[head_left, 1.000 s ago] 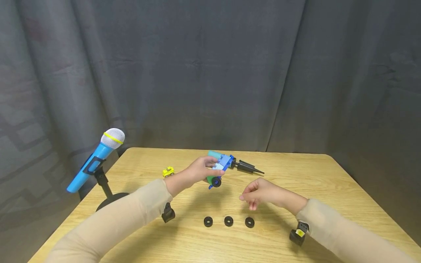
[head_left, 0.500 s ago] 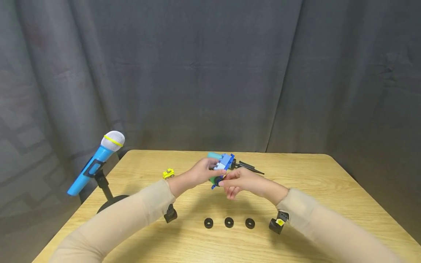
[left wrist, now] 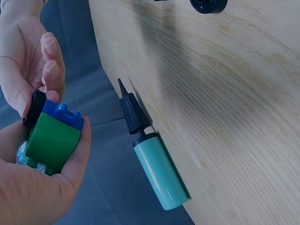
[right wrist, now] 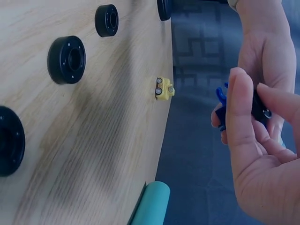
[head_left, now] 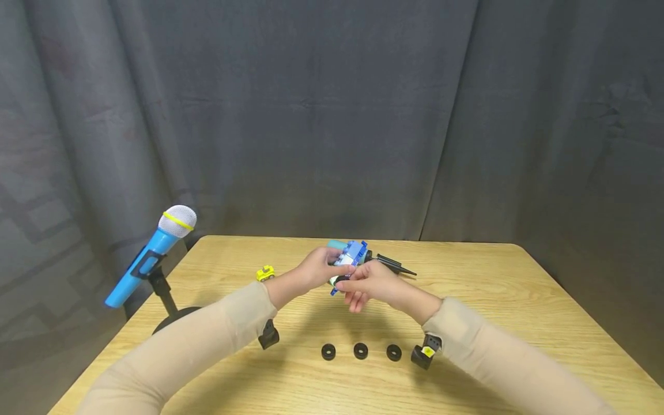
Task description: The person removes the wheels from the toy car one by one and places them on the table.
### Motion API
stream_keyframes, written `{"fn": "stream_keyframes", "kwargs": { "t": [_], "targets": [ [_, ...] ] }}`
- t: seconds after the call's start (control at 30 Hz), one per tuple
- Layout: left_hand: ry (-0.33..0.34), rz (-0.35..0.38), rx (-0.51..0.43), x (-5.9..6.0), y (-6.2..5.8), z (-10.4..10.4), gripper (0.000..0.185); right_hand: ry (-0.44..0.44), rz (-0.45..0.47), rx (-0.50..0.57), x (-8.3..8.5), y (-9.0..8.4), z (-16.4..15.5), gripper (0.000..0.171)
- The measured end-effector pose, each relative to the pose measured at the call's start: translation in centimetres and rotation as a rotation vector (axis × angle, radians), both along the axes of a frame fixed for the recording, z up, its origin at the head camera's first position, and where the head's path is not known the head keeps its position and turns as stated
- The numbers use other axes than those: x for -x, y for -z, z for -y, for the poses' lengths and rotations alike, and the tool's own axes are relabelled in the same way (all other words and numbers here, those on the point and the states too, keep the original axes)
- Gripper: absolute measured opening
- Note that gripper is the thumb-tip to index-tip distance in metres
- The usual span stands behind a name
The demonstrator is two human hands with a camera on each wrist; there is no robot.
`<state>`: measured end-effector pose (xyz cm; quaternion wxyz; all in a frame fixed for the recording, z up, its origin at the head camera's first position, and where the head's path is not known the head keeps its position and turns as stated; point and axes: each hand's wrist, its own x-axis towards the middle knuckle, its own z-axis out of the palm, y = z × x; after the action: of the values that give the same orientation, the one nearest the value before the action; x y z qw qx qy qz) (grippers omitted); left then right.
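A toy car of blue and green building blocks (left wrist: 54, 140) is held up over the far half of the table. My left hand (head_left: 313, 270) grips its body between thumb and fingers. At the car's near end my right hand (head_left: 377, 282) pinches a black wheel (left wrist: 34, 110), thumb pressed on its outer face. In the right wrist view, fingers hide much of the car, and the wheel shows between thumb and fingers. Three loose black tyres lie in a row nearer me: a left one (head_left: 328, 351), a middle one (head_left: 360, 350) and a right one (head_left: 393, 352).
Behind the hands a teal hand pump (left wrist: 159, 173) with a black nozzle lies on the table. A small yellow toy vehicle (head_left: 266, 273) stands beyond my left forearm. At the left is a blue toy microphone (head_left: 150, 253) on a black stand. Dark curtains (head_left: 311, 115) hang behind.
My right hand has moved left and away from me, from above the right tyre to the car, and now pinches its wheel. The left hand has stayed nearly still.
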<state>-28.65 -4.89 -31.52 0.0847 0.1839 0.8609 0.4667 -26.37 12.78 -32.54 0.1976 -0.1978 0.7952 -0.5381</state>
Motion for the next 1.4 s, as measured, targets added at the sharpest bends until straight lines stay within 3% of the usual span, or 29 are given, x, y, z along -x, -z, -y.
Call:
{"fn": "stream_keyframes", "kwargs": {
  "t": [0.2,0.5,0.8,1.07,1.2,1.4],
  "targets": [
    [-0.028,0.013,-0.005,0.1,0.1,0.0,0.055,0.046,-0.045,0.020,-0.4,0.1,0.4,0.034],
    [-0.035,0.019,-0.035,0.3,0.0,0.0,0.054,0.036,-0.286,-0.007,-0.9,0.0,0.6,0.031],
    [-0.038,0.009,-0.048,0.3,0.0,-0.1,0.052,0.072,-0.361,-0.048,-1.3,0.1,0.9,0.031],
    [-0.060,-0.019,-0.017,0.1,-0.3,-0.2,0.051,0.092,-0.490,-0.085,-1.9,-0.1,1.0,0.028],
    [-0.043,-0.003,-0.014,0.4,-0.3,0.1,0.053,0.049,-0.450,-0.075,-1.9,-0.4,0.8,0.026],
    [-0.050,0.045,-0.043,0.6,-0.6,0.5,0.059,-0.021,-0.234,-0.018,-1.6,-1.0,-0.4,0.025]
  ]
}}
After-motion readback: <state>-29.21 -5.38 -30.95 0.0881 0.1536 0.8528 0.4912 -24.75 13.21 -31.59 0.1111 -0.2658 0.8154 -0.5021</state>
